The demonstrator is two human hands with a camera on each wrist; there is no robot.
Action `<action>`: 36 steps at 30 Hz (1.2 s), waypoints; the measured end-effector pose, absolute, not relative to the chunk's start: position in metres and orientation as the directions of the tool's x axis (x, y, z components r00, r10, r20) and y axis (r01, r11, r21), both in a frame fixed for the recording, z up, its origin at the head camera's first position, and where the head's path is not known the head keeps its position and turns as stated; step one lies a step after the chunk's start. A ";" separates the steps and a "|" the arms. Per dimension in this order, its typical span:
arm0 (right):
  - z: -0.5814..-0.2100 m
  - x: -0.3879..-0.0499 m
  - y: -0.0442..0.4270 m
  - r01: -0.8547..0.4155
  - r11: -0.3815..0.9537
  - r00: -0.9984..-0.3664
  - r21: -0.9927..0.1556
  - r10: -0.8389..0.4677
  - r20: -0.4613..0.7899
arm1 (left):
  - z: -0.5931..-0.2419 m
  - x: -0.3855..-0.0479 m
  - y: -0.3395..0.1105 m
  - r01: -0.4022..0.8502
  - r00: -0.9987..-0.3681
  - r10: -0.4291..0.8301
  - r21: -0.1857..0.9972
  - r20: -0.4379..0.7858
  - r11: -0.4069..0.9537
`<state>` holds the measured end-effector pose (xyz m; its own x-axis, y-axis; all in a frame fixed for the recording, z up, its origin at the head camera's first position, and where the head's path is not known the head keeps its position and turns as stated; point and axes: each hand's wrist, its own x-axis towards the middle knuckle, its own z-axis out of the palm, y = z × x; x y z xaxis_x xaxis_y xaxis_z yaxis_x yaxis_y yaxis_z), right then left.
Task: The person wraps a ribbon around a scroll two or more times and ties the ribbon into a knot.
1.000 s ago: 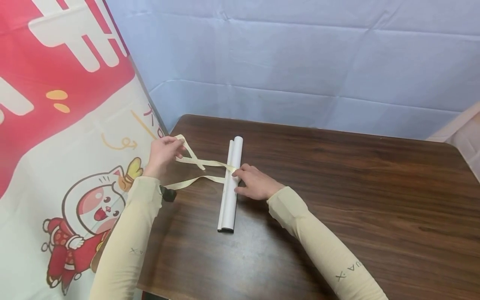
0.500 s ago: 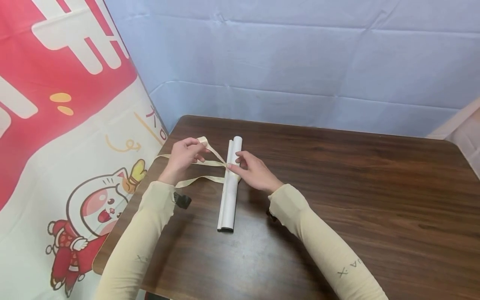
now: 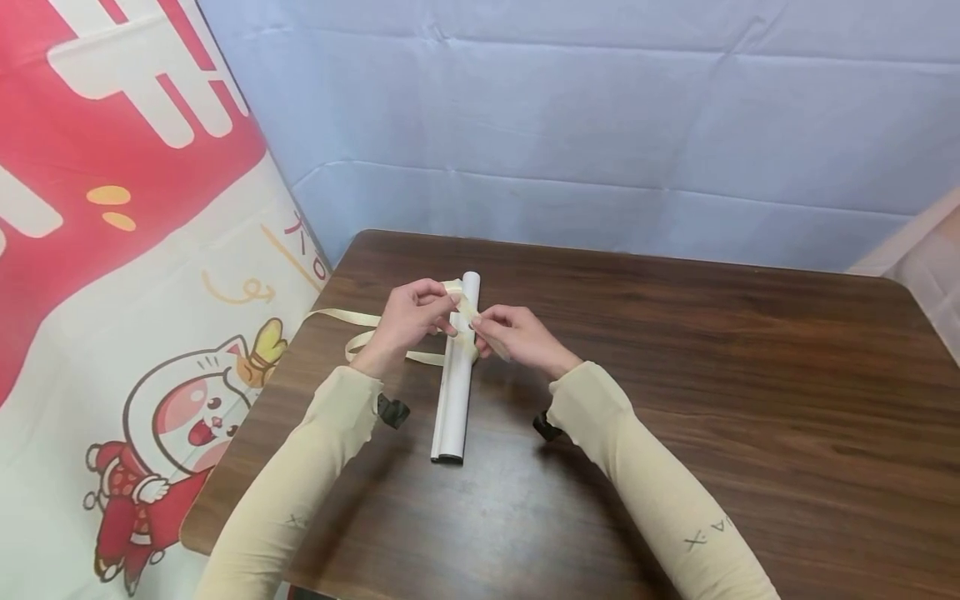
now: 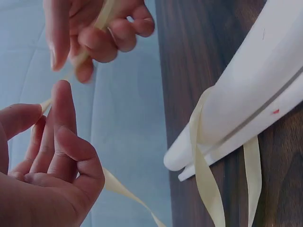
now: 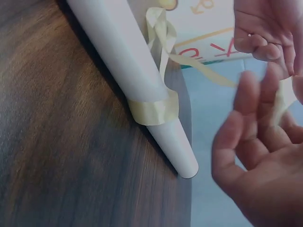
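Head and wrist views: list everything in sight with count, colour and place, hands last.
Roll: one, white, lying on the table
Ribbon: count unclear, pale yellow, round the roll and trailing off to its left
Table: one, dark brown wood grain, under the roll
Banner: one, mainly red and white, left side
Backdrop: one, pale blue, behind the table
Black devices: two, one at each cuff
Sleeves: two, cream, on both forearms
Left hand: one, bare, pinching ribbon
Right hand: one, bare, ribbon at its fingers
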<state>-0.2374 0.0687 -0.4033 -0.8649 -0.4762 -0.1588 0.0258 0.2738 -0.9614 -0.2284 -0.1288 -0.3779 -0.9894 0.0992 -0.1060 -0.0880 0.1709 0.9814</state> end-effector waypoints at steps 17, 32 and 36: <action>-0.376 -0.250 0.156 0.014 0.207 -0.940 -0.978 -0.332 -0.084 | -0.376 -0.237 -0.147 0.017 -0.997 0.071 0.919 -0.012 0.394; -0.363 -0.248 0.307 0.080 -0.073 -0.993 -0.994 -0.088 -0.073 | -0.416 -0.253 -0.208 0.109 -0.991 0.134 0.556 -0.004 0.824; -0.369 -0.245 0.336 0.060 -0.192 -0.997 -0.980 -0.060 -0.049 | -0.431 -0.253 -0.218 0.224 -0.963 0.268 0.470 -0.026 0.853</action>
<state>-0.2453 0.3357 -0.3686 -0.9970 -0.0602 -0.0493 0.0600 -0.1919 -0.9796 -0.2534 -0.2182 -0.4308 -0.9632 0.2675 -0.0265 0.2242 0.8535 0.4705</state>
